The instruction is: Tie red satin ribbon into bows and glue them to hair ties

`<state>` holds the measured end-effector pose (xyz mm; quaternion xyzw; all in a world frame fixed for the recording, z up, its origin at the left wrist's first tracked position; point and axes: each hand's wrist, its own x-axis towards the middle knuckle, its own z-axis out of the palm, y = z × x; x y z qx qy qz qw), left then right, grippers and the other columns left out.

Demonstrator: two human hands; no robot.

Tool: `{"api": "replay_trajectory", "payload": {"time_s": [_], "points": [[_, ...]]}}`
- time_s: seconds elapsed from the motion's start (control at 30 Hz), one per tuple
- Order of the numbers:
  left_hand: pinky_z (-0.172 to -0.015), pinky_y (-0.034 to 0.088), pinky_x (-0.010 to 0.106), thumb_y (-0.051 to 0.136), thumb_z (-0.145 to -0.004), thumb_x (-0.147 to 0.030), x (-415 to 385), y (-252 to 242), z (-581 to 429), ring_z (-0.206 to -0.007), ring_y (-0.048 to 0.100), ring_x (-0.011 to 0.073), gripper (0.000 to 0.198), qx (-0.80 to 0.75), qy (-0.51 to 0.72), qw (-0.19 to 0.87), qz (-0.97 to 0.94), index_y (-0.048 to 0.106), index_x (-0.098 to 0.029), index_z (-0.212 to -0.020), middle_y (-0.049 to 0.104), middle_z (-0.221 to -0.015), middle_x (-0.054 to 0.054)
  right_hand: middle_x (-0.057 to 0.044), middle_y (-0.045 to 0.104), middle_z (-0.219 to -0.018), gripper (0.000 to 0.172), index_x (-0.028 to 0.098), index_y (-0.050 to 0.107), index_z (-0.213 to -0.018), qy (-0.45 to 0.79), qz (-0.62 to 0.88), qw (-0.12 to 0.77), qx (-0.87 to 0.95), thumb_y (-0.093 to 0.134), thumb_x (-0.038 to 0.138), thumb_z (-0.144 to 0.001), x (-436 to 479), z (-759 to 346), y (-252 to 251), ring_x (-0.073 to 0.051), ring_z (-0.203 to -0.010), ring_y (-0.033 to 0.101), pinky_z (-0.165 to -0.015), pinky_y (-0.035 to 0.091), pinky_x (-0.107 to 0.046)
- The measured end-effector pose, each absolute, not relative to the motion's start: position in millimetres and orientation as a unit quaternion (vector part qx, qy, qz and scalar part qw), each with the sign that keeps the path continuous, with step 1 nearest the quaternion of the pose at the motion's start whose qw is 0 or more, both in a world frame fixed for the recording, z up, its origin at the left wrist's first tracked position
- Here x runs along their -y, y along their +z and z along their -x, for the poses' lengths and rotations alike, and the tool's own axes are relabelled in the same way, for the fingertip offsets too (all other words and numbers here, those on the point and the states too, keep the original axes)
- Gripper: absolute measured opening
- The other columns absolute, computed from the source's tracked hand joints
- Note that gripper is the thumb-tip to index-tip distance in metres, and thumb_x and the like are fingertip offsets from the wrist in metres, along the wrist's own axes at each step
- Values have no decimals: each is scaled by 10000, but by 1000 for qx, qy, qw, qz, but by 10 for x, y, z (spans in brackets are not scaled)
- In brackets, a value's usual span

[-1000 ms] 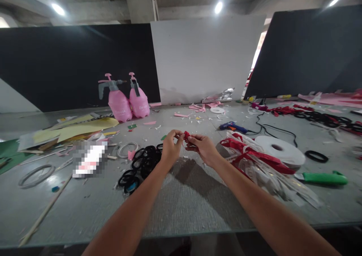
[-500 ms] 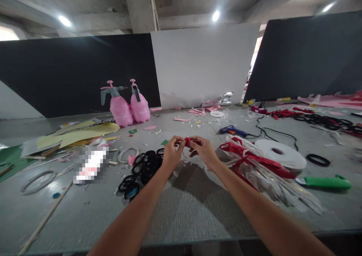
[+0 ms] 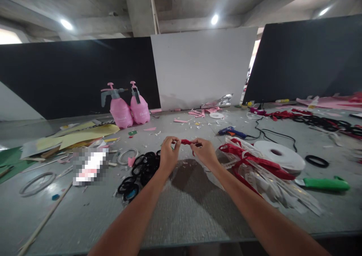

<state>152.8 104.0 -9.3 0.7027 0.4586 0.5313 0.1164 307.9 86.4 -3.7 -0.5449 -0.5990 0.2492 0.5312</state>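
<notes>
While the left hand (image 3: 169, 156) is pinching one end of a red ribbon (image 3: 186, 141), the right hand (image 3: 205, 152) is pinching the other, seemingly stretching it taut.

The two hands have pulled a little apart. A second ago the red strip (image 3: 186, 141) was a small bunched lump pinched between the fingertips. Now it is stretched out flat and thin between the left hand (image 3: 167, 156) and the right hand (image 3: 206, 153), each pinching one end.
</notes>
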Motion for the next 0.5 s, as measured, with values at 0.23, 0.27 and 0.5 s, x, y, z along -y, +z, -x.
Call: {"api": "replay_trajectory", "payload": {"time_s": [0.23,0.27,0.5], "points": [[-670,414,249,481,-855,-346,-1094,-92,-1472,-717,563,140,184,-487,576,135,-642,561,-181,-838,609,-786,22,6,588,-543,158,159,629,-646,255,549,516,606,519,264,-688,-873,-3088,-44,-117,-506,515,-506,335,-214],[-660,412,246,484,-851,-351,-1104,-95,-1468,-699,556,139,187,-492,587,142,-627,560,-180,-833,604,-770,20,10,576,-535,157,158,623,-641,260,546,514,608,517,262,-690,-877,-3083,-57,-112,-498,500,-494,319,-210],[-603,405,227,502,-827,-359,-1135,-85,-1472,-624,524,117,202,-460,599,217,-618,557,-164,-816,569,-702,1,18,530,-563,228,150,605,-703,309,481,536,620,507,346,-769,-871,-3071,-94,-101,-521,445,-503,305,-214]]}}
